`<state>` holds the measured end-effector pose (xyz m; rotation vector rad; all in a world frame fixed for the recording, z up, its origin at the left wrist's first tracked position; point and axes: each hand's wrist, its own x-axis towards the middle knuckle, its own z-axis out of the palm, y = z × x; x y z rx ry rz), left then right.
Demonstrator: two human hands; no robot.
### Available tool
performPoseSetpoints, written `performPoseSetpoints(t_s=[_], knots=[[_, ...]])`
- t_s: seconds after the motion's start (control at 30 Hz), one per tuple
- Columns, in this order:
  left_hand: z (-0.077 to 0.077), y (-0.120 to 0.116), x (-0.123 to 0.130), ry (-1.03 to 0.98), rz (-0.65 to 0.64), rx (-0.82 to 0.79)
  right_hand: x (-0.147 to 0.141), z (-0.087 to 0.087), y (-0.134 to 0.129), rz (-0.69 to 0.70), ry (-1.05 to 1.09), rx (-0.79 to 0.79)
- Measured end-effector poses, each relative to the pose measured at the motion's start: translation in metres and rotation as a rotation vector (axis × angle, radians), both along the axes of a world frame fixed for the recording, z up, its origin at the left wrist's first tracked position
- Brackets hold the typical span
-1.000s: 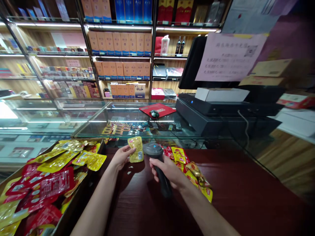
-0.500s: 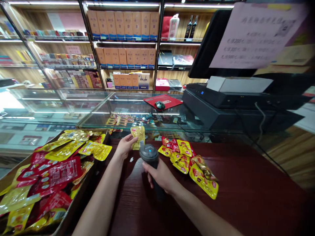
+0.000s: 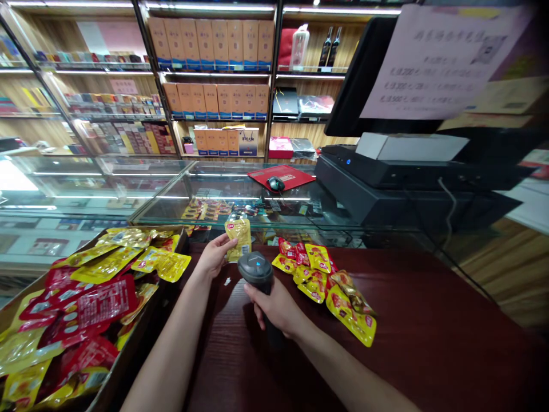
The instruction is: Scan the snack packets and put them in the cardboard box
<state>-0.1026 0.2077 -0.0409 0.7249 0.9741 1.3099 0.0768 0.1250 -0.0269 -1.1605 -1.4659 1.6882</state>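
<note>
Between the thumb and fingers of my left hand [image 3: 214, 256] is a yellow snack packet [image 3: 238, 239], held upright with a barcode near its lower right corner. My right hand [image 3: 274, 309] is wrapped round the handle of a black barcode scanner [image 3: 256, 268], whose head is just in front of the packet and shows a small blue light. To the right, a loose pile of red and yellow snack packets [image 3: 315, 280] lies on the dark wooden counter [image 3: 412, 320]. At the left stands an open cardboard box [image 3: 124, 366] full of similar packets.
A glass display case [image 3: 206, 183] runs behind the counter, with a red mat [image 3: 295, 176] and a computer mouse [image 3: 275, 183] on top. A monitor [image 3: 362, 74] and a black cash drawer [image 3: 364, 194] stand at the right. Shelves of boxes [image 3: 214, 46] line the back.
The whole view has shifted slightly, so things appear a little further left. Both hands keep their holds on the packet and the scanner, with little other movement.
</note>
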Motion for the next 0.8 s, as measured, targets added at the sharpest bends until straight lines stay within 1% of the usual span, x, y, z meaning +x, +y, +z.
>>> performPoseSetpoints(t_s=[0.13,0.3,0.5,0.57,0.67,0.73,0.8], knots=[[-0.003,0.001,-0.001,0.023,0.010,0.016,0.000,0.001,-0.001,0.009,0.002,-0.009],[0.000,0.000,0.001,0.023,0.027,0.078,0.000,0.001,-0.001,0.020,0.019,-0.009],[0.000,-0.001,0.000,0.019,-0.006,0.014,0.000,0.001,-0.001,0.014,0.004,0.000],[0.002,-0.001,0.001,0.019,-0.005,0.021,0.001,0.005,-0.001,0.016,0.031,-0.019],[0.007,-0.004,0.004,0.019,0.014,0.031,0.002,0.018,-0.002,0.011,0.104,-0.061],[0.013,-0.008,0.006,0.026,0.030,0.052,0.004,0.027,-0.003,0.004,0.142,-0.085],[0.021,-0.016,0.005,0.045,0.074,0.091,0.007,0.034,-0.004,-0.011,0.166,-0.090]])
